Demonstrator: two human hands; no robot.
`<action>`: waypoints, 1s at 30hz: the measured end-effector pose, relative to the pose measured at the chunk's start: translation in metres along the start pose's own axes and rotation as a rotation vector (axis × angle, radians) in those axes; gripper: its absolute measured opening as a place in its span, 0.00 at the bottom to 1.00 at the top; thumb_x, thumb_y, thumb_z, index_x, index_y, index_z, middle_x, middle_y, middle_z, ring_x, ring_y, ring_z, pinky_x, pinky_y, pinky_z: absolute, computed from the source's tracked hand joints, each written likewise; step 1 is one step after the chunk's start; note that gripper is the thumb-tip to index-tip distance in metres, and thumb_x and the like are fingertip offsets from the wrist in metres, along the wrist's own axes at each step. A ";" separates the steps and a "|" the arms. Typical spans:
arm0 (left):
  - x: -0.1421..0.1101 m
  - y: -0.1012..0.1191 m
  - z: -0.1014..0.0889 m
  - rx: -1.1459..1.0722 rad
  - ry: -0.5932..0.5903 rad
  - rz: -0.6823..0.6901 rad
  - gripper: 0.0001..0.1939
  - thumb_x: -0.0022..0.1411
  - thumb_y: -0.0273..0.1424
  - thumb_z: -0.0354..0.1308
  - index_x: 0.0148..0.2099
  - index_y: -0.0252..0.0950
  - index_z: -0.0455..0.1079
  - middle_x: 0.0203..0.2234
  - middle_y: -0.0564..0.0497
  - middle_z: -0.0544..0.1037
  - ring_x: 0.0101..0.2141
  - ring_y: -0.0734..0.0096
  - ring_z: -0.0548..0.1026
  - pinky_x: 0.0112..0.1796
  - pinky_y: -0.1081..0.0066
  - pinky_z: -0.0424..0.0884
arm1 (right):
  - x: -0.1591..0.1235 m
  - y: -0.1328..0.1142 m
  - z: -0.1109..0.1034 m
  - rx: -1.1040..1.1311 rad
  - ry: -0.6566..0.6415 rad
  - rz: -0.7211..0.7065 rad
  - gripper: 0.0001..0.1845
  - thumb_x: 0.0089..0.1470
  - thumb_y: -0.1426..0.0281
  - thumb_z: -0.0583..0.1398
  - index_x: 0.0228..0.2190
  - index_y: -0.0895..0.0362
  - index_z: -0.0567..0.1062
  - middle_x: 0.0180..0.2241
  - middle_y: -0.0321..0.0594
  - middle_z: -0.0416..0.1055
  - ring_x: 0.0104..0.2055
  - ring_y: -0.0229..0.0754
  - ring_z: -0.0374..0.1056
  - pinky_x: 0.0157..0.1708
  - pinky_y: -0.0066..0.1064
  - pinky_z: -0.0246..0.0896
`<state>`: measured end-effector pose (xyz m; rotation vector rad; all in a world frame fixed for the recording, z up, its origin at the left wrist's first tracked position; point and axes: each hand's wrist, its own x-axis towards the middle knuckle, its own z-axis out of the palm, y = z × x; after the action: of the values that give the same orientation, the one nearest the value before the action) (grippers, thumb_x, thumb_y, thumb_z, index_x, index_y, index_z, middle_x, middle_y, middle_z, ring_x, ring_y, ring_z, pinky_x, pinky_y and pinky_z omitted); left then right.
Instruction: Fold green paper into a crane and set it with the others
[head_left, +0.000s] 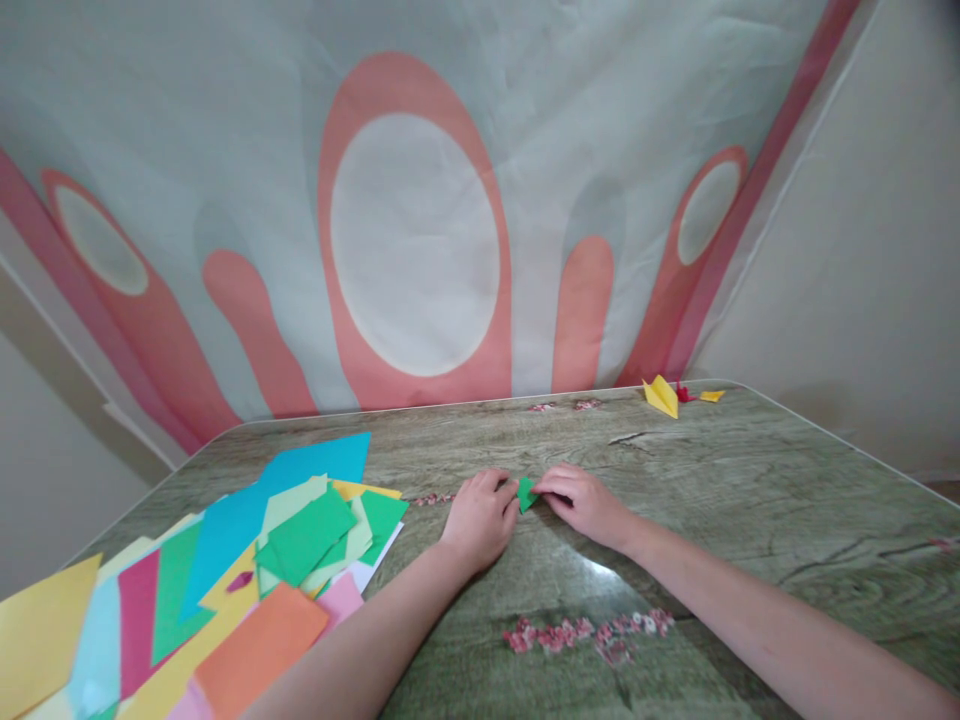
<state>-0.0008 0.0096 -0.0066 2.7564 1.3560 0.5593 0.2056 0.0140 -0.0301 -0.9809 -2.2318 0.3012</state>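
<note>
- We take this for an indoor craft corner; home or classroom, we cannot tell.
- We see loose coloured sheets [307, 540] heaped on a wood-grain tabletop [750, 480] printed with blossoms [551, 636].
- We face a pale, pink-patterned backdrop [415, 245], with plain walls [862, 260] either side.

Left grip [482, 515] and right grip [585, 503] near each other, tips apart

Left forearm [390, 625] bare, running up and rightward from the bottom edge; hand low, back upward, fingers bent and close together, tips turned toward the right; right forearm [750, 610] also bare, slanting up and leftward from the lower right corner, wrist close to straight; fingers on that side curled, thumb and forefinger tips close in a pinch that points left; narrow gap between the two sets of fingertips
</note>
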 end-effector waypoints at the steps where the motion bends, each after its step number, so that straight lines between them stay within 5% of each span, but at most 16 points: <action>1: 0.000 -0.001 0.001 -0.013 0.008 0.000 0.14 0.63 0.33 0.47 0.48 0.40 0.68 0.45 0.46 0.69 0.46 0.61 0.66 0.46 0.62 0.64 | 0.000 0.000 0.000 0.000 -0.003 -0.005 0.12 0.53 0.78 0.55 0.37 0.54 0.75 0.34 0.40 0.72 0.37 0.41 0.65 0.40 0.34 0.60; 18: 0.003 -0.008 0.008 -0.135 0.035 -0.097 0.18 0.57 0.35 0.55 0.51 0.46 0.67 0.49 0.49 0.68 0.52 0.59 0.62 0.51 0.58 0.59 | 0.008 0.006 -0.005 0.142 -0.080 0.063 0.08 0.55 0.68 0.57 0.35 0.53 0.76 0.33 0.39 0.69 0.36 0.39 0.65 0.39 0.31 0.60; 25: 0.005 -0.006 0.006 -0.250 0.068 -0.141 0.06 0.53 0.31 0.59 0.36 0.41 0.72 0.43 0.50 0.71 0.48 0.64 0.65 0.49 0.62 0.61 | 0.013 0.009 -0.005 0.165 -0.093 0.119 0.07 0.53 0.67 0.59 0.31 0.53 0.77 0.35 0.39 0.67 0.39 0.40 0.64 0.40 0.32 0.60; 30: 0.006 -0.006 0.006 -0.264 0.047 -0.147 0.05 0.56 0.33 0.57 0.34 0.42 0.74 0.42 0.51 0.72 0.49 0.63 0.65 0.50 0.61 0.60 | 0.018 0.008 -0.004 0.194 -0.102 0.188 0.08 0.53 0.66 0.59 0.28 0.55 0.77 0.36 0.39 0.66 0.37 0.39 0.64 0.39 0.32 0.60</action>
<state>-0.0002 0.0193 -0.0113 2.4285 1.3685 0.7393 0.2045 0.0325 -0.0220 -1.0916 -2.1542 0.6526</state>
